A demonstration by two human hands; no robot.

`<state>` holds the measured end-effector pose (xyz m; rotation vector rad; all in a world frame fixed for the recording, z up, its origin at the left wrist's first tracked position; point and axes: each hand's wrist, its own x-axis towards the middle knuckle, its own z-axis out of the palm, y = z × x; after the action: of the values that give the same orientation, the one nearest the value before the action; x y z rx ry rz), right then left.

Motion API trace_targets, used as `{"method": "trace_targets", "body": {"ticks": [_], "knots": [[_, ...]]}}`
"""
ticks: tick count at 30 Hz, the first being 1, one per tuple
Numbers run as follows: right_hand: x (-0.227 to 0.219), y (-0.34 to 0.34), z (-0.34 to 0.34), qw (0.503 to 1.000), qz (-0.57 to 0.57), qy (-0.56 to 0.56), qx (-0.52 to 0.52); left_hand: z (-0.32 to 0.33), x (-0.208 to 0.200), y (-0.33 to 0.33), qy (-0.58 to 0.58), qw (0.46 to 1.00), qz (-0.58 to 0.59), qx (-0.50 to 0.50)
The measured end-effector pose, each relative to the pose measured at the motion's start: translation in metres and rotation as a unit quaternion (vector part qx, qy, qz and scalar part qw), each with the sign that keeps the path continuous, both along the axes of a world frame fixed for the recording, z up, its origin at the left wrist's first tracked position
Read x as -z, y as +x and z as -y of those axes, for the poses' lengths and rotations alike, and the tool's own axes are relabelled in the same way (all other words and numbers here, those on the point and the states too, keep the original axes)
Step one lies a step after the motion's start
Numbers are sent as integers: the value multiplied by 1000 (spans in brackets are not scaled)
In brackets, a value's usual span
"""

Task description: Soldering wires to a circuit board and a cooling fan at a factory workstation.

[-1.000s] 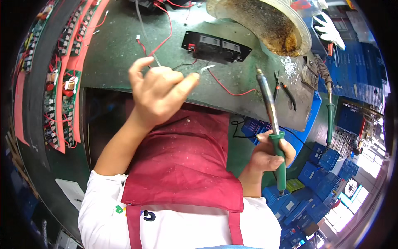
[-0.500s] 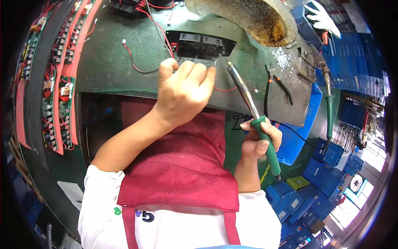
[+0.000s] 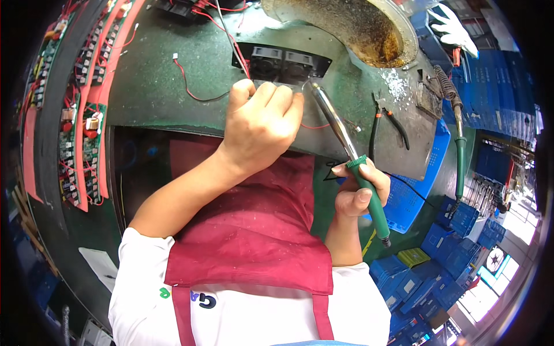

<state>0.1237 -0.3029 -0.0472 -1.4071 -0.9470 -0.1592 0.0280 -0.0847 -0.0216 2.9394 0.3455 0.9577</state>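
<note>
My left hand (image 3: 262,124) is closed, back upward, in front of a black plate with two square black sockets (image 3: 280,64). From its index finger a short silvery end of solder wire (image 3: 304,86) sticks out, and red leads run down behind the fingers. My right hand (image 3: 363,190) grips the green handle of a soldering iron (image 3: 337,127) like a pen. The iron's tip lies beside the solder's end, just below the plate's right part; whether they touch, I cannot tell. My left fingers hide the plate's near edge and the wire ends there.
Black pliers with orange marks (image 3: 381,118) lie right of the iron. Beyond stands a large curved, stained duct (image 3: 369,34). A second green-handled iron (image 3: 459,161) hangs at the right near a blue mat (image 3: 424,196). Circuit boards on red strips (image 3: 89,132) line the left.
The soldering iron's tip has shifted slightly left and upward, closer to the solder's end and the black plate. My left hand keeps its closed grip.
</note>
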Motion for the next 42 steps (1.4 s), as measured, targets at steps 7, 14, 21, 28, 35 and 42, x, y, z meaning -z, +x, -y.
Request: {"method": "trace_targets", "body": {"ticks": [7, 14, 21, 28, 35, 42], "knots": [[1, 0, 0, 1000, -2, 0, 2, 0, -1, 1, -3, 1000, -13, -1], [-3, -2, 3, 1000, -8, 1, -1, -1, 3, 3, -3, 1000, -11, 0], [-4, -7, 9, 999, -31, 25, 7, -3, -4, -7, -25, 1000, 10, 7], [-6, -4, 22, 993, -42, 95, 49, -60, -27, -38, -74, 971, 222, -39], [-8, -3, 21, 980, -66, 131, 135, -141, -27, -77, -88, 976, 43, -195], [-4, 4, 51, 974, -56, 132, 176, -88, -82, -129, -166, 969, -85, -164]]}}
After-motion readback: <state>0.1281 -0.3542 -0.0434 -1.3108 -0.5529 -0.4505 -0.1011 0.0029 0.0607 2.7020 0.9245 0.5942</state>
